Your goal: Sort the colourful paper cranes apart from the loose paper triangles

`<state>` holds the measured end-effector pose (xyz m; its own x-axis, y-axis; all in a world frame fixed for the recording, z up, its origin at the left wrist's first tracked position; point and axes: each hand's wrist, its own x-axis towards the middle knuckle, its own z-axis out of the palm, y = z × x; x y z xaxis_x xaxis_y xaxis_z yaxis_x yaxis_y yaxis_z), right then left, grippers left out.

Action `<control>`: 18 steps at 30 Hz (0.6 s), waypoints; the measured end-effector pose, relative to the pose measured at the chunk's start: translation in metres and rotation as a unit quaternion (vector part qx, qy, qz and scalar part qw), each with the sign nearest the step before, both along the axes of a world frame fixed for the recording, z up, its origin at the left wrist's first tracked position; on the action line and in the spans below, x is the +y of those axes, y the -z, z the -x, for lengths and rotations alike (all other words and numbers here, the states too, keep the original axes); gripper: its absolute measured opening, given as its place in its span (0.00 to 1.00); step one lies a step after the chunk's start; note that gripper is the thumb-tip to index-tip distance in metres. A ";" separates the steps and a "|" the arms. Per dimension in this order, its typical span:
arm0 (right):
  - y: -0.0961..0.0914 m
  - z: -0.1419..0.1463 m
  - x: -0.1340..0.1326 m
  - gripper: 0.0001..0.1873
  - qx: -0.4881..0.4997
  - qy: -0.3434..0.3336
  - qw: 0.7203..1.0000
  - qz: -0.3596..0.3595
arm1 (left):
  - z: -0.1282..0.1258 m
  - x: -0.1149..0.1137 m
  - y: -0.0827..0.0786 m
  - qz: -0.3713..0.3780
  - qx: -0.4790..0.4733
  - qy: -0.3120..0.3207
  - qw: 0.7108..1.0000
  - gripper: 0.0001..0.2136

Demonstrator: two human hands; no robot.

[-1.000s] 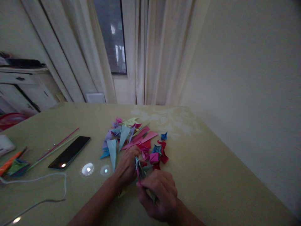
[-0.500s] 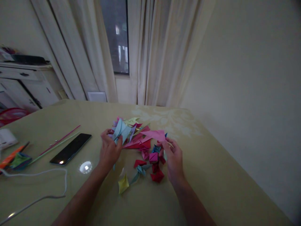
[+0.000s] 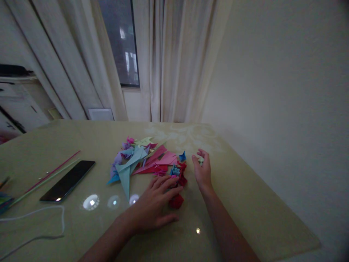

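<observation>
Folded paper pieces lie heaped on the table. My left hand (image 3: 156,202) rests palm down, fingers stretched out, over the small red origami pieces (image 3: 176,201) and hides some of them. To the right of the heap, my right hand (image 3: 203,171) has its thumb and fingers closed around a pale green folded paper piece (image 3: 201,160). Between the hands and the back of the table sits a small blue origami piece (image 3: 182,156). Light blue folded paper (image 3: 132,163) and pink folded paper (image 3: 167,159) spread across the left and middle of the heap.
A black phone (image 3: 68,181) lies left of the heap, beside a thin pink stick (image 3: 54,170) and a pale green one. A white cable (image 3: 32,211) loops at the front left. The table edge (image 3: 261,191) slants down on the right, near the wall.
My left hand has let go of the light blue paper and moved right, over the small pieces. My right hand has left the pink paper and shifted right. The view has turned rightward.
</observation>
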<state>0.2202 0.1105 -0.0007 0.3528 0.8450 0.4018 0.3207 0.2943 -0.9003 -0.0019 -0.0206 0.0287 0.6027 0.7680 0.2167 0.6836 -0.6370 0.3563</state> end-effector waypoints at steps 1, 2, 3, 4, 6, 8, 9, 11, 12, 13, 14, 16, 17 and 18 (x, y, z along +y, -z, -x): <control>0.006 -0.001 0.005 0.32 -0.030 -0.009 0.999 0.007 | -0.011 -0.002 0.006 -0.022 0.028 -0.002 0.999 0.38; 0.012 0.000 0.009 0.33 -0.056 -0.026 0.998 0.024 | -0.020 -0.003 0.013 -0.043 0.052 -0.012 0.998 0.40; 0.017 0.003 0.011 0.33 -0.081 -0.051 0.994 0.046 | -0.027 -0.001 0.020 -0.064 0.068 -0.030 0.995 0.40; 0.021 0.008 0.011 0.34 -0.106 -0.083 0.989 0.065 | -0.031 0.002 0.028 -0.083 0.078 -0.054 0.992 0.40; 0.026 0.019 0.005 0.33 -0.158 -0.153 0.972 0.079 | -0.034 0.011 0.040 -0.115 0.084 -0.117 0.983 0.37; 0.025 0.028 -0.002 0.33 -0.206 -0.201 0.955 0.067 | -0.029 0.020 0.045 -0.133 0.083 -0.180 0.971 0.33; 0.023 0.031 -0.006 0.34 -0.226 -0.210 0.949 0.063 | -0.025 0.023 0.046 -0.138 0.084 -0.202 0.966 0.32; 0.019 0.033 -0.011 0.35 -0.263 -0.211 0.939 0.071 | -0.017 0.028 0.044 -0.142 0.093 -0.234 0.957 0.31; 0.018 0.032 -0.013 0.36 -0.278 -0.212 0.933 0.079 | -0.013 0.029 0.043 -0.139 0.096 -0.244 0.955 0.31; 0.016 0.031 -0.014 0.37 -0.290 -0.219 0.928 0.083 | -0.010 0.030 0.042 -0.133 0.097 -0.251 0.954 0.31; 0.014 0.030 -0.015 0.36 -0.295 -0.232 0.923 0.083 | -0.007 0.031 0.041 -0.123 0.096 -0.253 0.955 0.29; 0.012 0.027 -0.017 0.32 -0.283 -0.266 0.919 0.063 | -0.004 0.034 0.041 -0.101 0.087 -0.242 0.961 0.25; 0.012 0.027 -0.019 0.29 -0.268 -0.282 0.920 0.048 | -0.004 0.035 0.041 -0.093 0.081 -0.231 0.965 0.23; 0.012 0.027 -0.021 0.25 -0.249 -0.293 0.923 0.032 | -0.003 0.037 0.042 -0.087 0.075 -0.219 0.969 0.22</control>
<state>0.1933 0.0897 -0.0124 -0.3871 0.8600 0.3326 0.5026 0.4992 -0.7059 0.0009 0.0160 -0.0129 0.2611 0.9169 0.3019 0.9378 -0.3151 0.1457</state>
